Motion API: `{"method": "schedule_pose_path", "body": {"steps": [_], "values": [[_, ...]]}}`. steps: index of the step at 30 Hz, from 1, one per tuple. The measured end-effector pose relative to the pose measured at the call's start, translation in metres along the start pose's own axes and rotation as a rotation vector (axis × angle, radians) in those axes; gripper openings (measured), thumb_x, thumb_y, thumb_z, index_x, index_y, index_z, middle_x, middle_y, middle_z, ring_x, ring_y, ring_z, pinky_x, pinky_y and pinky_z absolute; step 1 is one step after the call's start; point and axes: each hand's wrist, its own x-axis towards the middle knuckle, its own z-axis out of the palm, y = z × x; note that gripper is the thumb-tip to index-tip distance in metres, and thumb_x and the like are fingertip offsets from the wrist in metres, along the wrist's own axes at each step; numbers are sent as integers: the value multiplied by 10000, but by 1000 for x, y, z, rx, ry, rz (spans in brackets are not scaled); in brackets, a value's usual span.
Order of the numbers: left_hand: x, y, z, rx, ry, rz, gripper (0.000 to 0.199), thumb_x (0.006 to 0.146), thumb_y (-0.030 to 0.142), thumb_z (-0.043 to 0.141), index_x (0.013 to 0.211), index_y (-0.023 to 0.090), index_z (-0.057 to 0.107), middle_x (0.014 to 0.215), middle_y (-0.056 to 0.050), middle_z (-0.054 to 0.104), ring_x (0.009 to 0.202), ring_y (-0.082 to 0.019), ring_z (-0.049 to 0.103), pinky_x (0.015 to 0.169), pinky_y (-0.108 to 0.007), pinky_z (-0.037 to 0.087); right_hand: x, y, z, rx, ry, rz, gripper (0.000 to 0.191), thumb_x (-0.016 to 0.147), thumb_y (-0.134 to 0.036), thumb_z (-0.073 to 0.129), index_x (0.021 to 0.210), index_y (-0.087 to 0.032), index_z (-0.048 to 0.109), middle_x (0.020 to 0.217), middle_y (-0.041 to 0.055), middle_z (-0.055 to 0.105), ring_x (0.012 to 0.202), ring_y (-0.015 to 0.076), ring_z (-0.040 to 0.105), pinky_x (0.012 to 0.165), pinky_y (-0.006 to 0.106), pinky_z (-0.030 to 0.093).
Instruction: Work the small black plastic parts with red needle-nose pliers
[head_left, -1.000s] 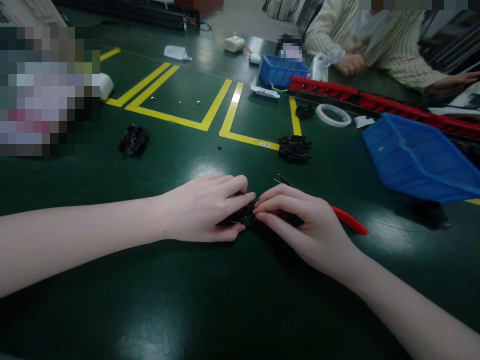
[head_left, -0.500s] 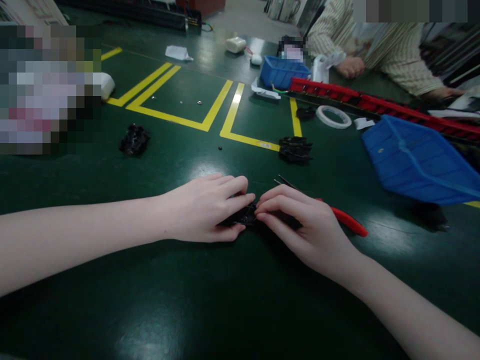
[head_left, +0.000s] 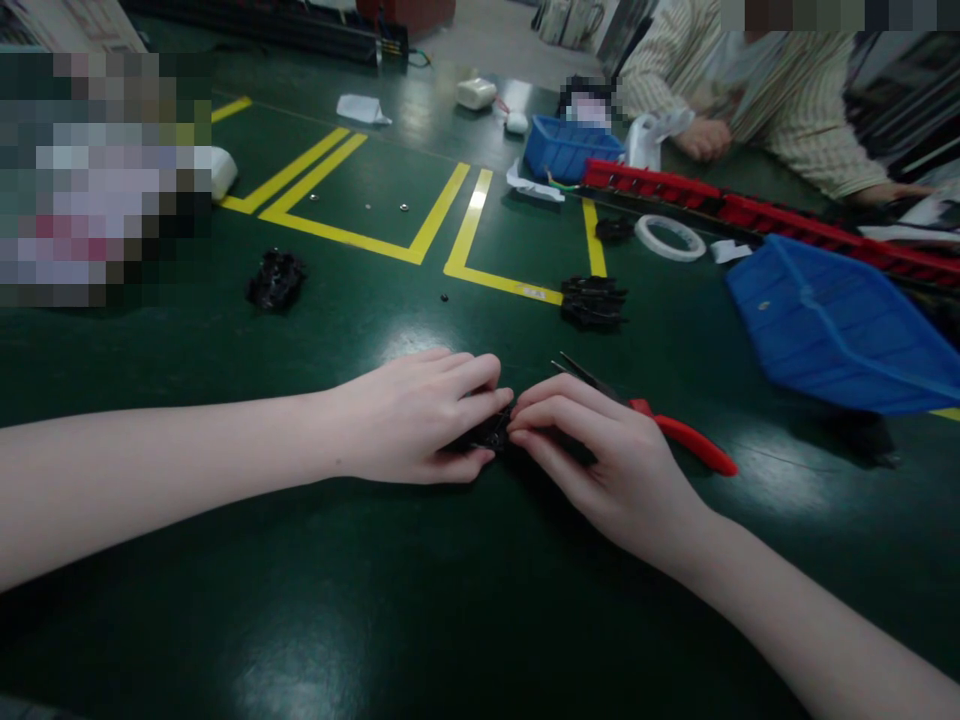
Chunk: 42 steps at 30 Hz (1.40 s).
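Observation:
On the dark green table lies a small black part (head_left: pixel 491 432), mostly hidden under my fingers. My left hand (head_left: pixel 427 418) is wrapped over it from the left, thumb at its near side. From the right, my right hand (head_left: pixel 600 440) meets its right end with thumb and fingertips pinched together; whatever is between them is too small to make out. Just behind my right hand lies a red-handled tool (head_left: pixel 694 443), its thin metal tips pointing up and left.
Black clumps lie at the left (head_left: pixel 276 280) and beyond my right hand (head_left: pixel 593 302). A blue bin (head_left: pixel 844 320), a white tape roll (head_left: pixel 670 238) and a red strip (head_left: pixel 652 182) are at the right. Across the table, a person's hand (head_left: pixel 703 138) rests.
The whole view has shifted slightly. Both hands keep nearly the same pose at the black part; the red handle shows a little more behind my right hand.

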Motion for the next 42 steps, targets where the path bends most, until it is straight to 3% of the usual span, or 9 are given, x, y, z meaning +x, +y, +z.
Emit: {"method": "schedule_pose_path", "body": {"steps": [8,16,21,24,28,31,34,37,42], "values": [[0,-1,1,8,1,14,377,918,371,508,1180,113,588,1043,-104,556,815,-210,572,738,-338,480,1,1,-3,-278,-43,-108,124,955,-169,485,899,-169,596,1002,93,663,775,168,608,641,316,497],[1,-1,1,56,-6,30,387,939,370,488,1201,100,577,1030,-115,579,786,-200,579,716,-321,469,1,-9,-4,-389,-78,-176,178,964,-173,467,871,-158,618,952,87,675,744,164,603,626,315,486],[0,-1,1,33,-5,24,388,933,357,515,1230,107,535,1057,-112,585,820,-211,595,732,-330,477,3,-5,-4,-216,-114,-95,141,944,-187,516,899,-181,650,977,76,664,796,173,626,668,320,528],[0,-2,2,-33,24,-20,384,926,321,538,1257,133,482,1103,-106,597,900,-210,605,768,-318,481,-1,0,-10,-174,-37,-81,137,932,-227,555,1020,-214,660,1047,77,653,890,192,642,735,342,553],[0,-3,1,-50,36,-34,297,906,296,562,1170,162,532,1098,-78,616,908,-200,607,774,-313,475,-17,11,-25,-348,125,-25,325,900,-308,615,1216,-237,593,1140,103,627,977,252,630,758,400,542],[0,-2,0,-21,41,-27,246,914,284,556,1131,169,569,1113,-71,629,920,-194,612,792,-311,476,-41,27,-37,-575,137,63,485,858,-430,639,1289,-224,553,1208,148,605,1040,356,593,807,527,489],[-1,-1,0,2,50,-19,249,932,268,540,1164,184,579,1164,-68,634,965,-194,621,815,-313,483,-67,39,-45,-629,110,233,648,825,-576,608,1323,-168,525,1241,194,574,1057,407,578,774,550,495],[-1,0,1,30,58,-7,265,944,265,527,1192,193,586,1188,-68,633,983,-197,626,819,-325,491,-80,41,-45,-691,81,347,635,839,-597,562,1300,-160,542,1177,187,600,980,386,602,728,525,503],[-1,0,3,24,47,3,260,953,256,512,1195,187,577,1208,-74,621,1000,-190,618,809,-322,483,-70,38,-36,-789,77,331,450,862,-475,518,1152,-136,581,1057,173,620,915,339,595,725,479,489]]}}
